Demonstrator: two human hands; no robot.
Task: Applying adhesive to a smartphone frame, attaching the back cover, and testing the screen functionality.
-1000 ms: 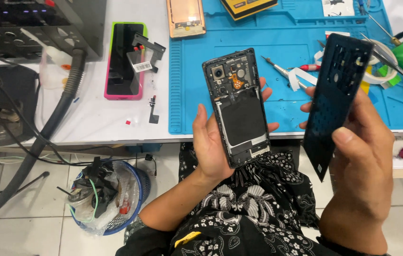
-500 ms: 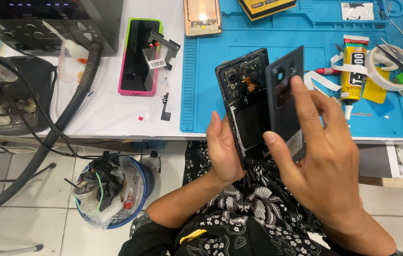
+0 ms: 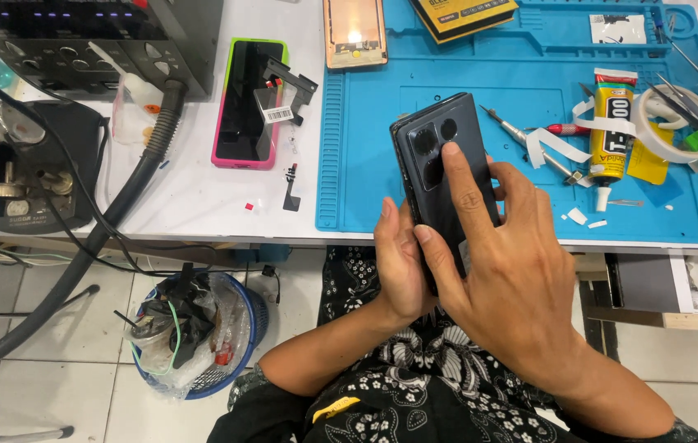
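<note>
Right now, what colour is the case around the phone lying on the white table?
The case is pink with a green top edge, seen in the head view.
</note>
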